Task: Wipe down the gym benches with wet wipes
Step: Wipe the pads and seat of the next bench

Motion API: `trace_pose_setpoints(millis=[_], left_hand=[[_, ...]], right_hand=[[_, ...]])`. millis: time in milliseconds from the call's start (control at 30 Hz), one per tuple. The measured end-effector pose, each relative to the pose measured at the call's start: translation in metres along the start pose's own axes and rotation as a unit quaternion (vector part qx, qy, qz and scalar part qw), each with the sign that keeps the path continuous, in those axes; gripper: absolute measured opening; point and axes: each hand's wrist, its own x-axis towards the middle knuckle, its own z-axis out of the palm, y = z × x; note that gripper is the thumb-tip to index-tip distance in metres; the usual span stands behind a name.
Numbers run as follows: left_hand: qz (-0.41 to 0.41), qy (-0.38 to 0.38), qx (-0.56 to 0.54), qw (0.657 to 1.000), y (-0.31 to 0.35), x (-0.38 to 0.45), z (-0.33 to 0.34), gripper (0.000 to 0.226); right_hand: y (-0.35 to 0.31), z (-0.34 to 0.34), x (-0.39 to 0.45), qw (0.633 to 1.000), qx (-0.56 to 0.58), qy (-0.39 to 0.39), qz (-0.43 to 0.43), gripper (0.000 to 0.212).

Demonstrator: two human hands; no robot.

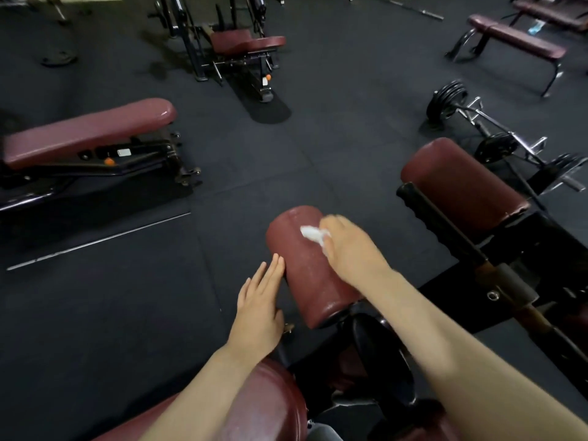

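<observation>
A maroon roller pad (307,272) of the bench machine sticks out in front of me. My right hand (350,246) holds a crumpled white wet wipe (313,233) and presses it against the pad's upper right side. With its fingers straight, my left hand (259,300) rests flat against the pad's left side. A second maroon roller pad (461,183) sits to the right on the same black frame. The maroon seat pad (264,405) of this bench lies under my left forearm at the bottom.
An adjustable maroon bench (86,132) stands at the left. Another machine with a maroon seat (245,43) is at the back, flat benches (515,36) at the far right. A barbell with plates (445,100) lies on the dark rubber floor (286,160).
</observation>
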Motion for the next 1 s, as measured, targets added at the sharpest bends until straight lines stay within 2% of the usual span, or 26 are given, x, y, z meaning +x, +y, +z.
trace_pose_setpoints(millis=[100, 167, 267, 400, 500, 600, 767, 867, 1000], left_hand=[[-0.023, -0.018, -0.013, 0.999, 0.005, -0.006, 0.003, 0.095], [-0.037, -0.023, -0.023, 0.999, 0.008, -0.011, 0.002, 0.092], [-0.031, 0.002, -0.013, 0.999, 0.013, -0.011, -0.008, 0.092], [0.055, 0.019, 0.021, 0.998, 0.033, 0.003, -0.016, 0.096], [0.068, 0.010, 0.041, 0.997, 0.034, 0.005, -0.013, 0.098], [0.059, 0.020, 0.037, 0.997, 0.032, 0.004, -0.010, 0.097], [0.056, 0.023, 0.023, 0.998, 0.034, 0.003, -0.006, 0.091], [0.045, 0.024, 0.021, 0.998, 0.029, -0.001, -0.007, 0.094], [0.021, 0.010, 0.025, 0.999, 0.013, -0.011, -0.004, 0.101]], right_hand=[[-0.001, 0.010, 0.063, 0.999, 0.010, -0.008, 0.038, 0.016], [-0.006, 0.008, 0.059, 0.999, 0.010, -0.010, 0.036, 0.015], [-0.007, -0.001, -0.019, 1.000, 0.025, 0.008, 0.000, 0.034], [-0.001, -0.015, -0.117, 0.999, 0.041, -0.010, 0.025, 0.011], [-0.001, -0.009, -0.084, 0.999, 0.033, -0.004, 0.002, 0.014], [-0.002, 0.008, -0.006, 0.998, 0.054, 0.010, -0.009, 0.018], [0.009, 0.023, 0.088, 0.995, 0.054, 0.009, 0.089, 0.019], [0.003, 0.012, 0.072, 0.995, 0.066, -0.014, 0.076, 0.020], [0.005, 0.000, -0.009, 0.996, 0.061, -0.028, 0.052, 0.021]])
